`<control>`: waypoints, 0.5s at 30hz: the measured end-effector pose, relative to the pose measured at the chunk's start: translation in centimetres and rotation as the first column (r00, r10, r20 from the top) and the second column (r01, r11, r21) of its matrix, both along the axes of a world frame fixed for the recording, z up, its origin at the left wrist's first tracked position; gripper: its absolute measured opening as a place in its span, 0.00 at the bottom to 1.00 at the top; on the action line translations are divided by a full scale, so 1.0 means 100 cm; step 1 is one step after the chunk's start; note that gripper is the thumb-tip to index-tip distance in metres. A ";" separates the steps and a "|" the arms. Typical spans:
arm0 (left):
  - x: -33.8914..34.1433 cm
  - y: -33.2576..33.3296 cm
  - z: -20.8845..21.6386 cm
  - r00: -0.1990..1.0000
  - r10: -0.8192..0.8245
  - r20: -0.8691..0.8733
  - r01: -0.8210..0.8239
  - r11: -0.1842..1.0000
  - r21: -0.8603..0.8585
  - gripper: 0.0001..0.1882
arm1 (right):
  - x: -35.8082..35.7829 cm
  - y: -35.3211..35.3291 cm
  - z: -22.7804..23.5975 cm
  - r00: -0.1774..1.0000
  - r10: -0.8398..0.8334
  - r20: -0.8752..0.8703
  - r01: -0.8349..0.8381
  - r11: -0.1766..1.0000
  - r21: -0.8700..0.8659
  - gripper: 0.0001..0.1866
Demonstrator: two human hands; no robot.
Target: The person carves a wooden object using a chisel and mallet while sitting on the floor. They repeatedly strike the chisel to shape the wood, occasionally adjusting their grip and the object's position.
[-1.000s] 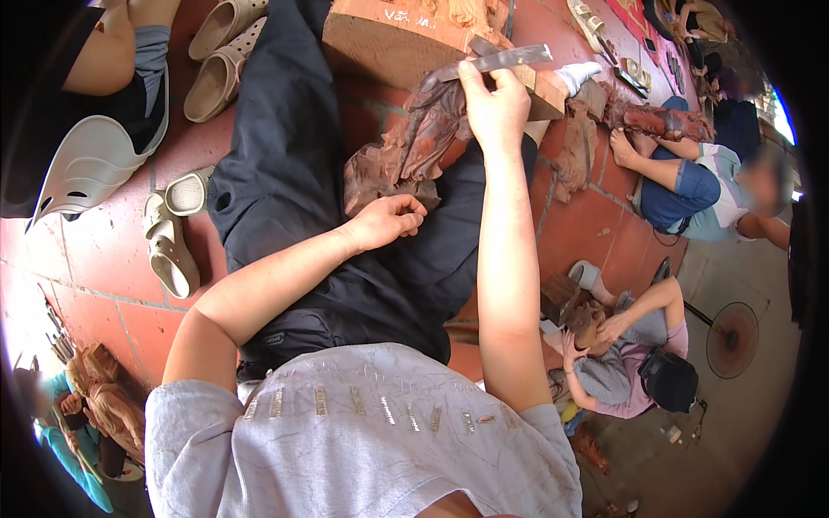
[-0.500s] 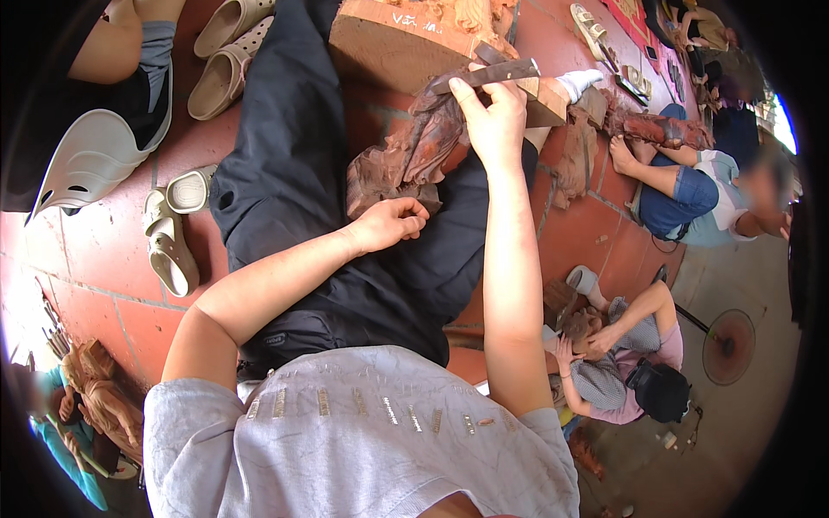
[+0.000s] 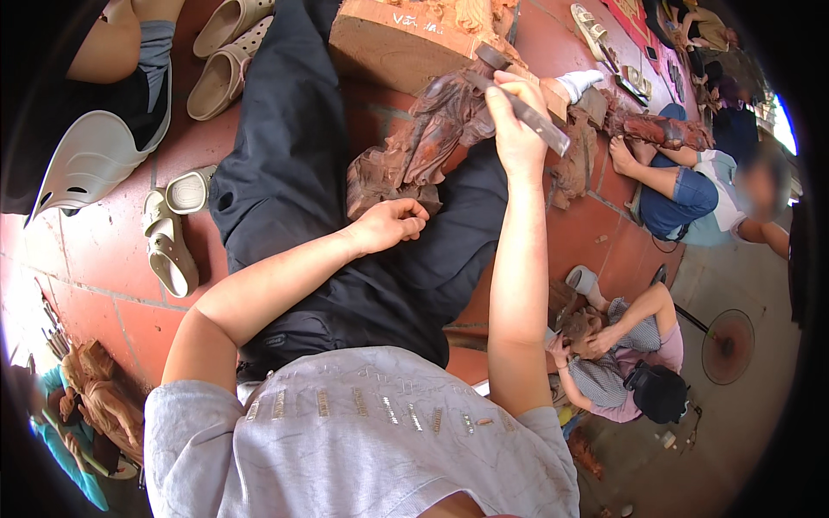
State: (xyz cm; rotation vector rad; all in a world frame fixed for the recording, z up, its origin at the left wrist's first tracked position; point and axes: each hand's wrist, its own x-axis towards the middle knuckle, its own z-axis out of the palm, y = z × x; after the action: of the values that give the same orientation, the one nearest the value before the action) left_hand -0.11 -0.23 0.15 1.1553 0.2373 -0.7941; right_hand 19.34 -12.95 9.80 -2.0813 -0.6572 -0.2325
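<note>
A dark reddish carved wooden figure (image 3: pixel 432 129) lies slantwise across my lap, its base toward me. My left hand (image 3: pixel 393 226) is closed at the near edge of that base, fingers curled against the wood. Beyond the upper part of the carving, my right hand (image 3: pixel 518 134) grips a flat dark bar-like tool (image 3: pixel 542 127), its pale end pointing right and toward me. Just past my right fingers is a dark round-ended piece (image 3: pixel 493 57); whether it joins the tool is hidden.
A large pale wood block (image 3: pixel 389 47) stands ahead between my legs. Clogs (image 3: pixel 170 246) lie on the red tiles at left. Another person's white clog (image 3: pixel 95 164) is at far left. At right, a seated person in a black cap (image 3: pixel 661 388) works near a fan (image 3: pixel 728 345).
My right hand has shifted right and slightly nearer. The bar-like tool has swung from nearly level to slanting down to the right. My left hand and the carving stay put.
</note>
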 end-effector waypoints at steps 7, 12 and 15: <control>0.002 0.001 0.001 1.000 -0.027 0.003 0.027 1.000 -0.001 0.14 | 0.006 0.007 0.006 0.994 0.095 -0.047 -0.104 0.964 -0.246 0.10; 0.004 0.001 0.004 1.000 -0.027 0.014 0.027 1.000 0.014 0.14 | 0.008 0.002 0.009 0.984 0.079 -0.160 -0.105 0.981 -0.163 0.11; 0.000 0.000 -0.001 1.000 -0.015 -0.001 0.015 1.000 -0.002 0.14 | -0.002 0.009 0.003 0.996 0.093 0.012 -0.085 0.947 -0.308 0.13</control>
State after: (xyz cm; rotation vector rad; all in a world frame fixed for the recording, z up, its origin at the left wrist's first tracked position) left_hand -0.09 -0.26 0.01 1.1565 0.2288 -0.8075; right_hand 19.17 -12.10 10.07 -2.3412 -0.8461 -0.1101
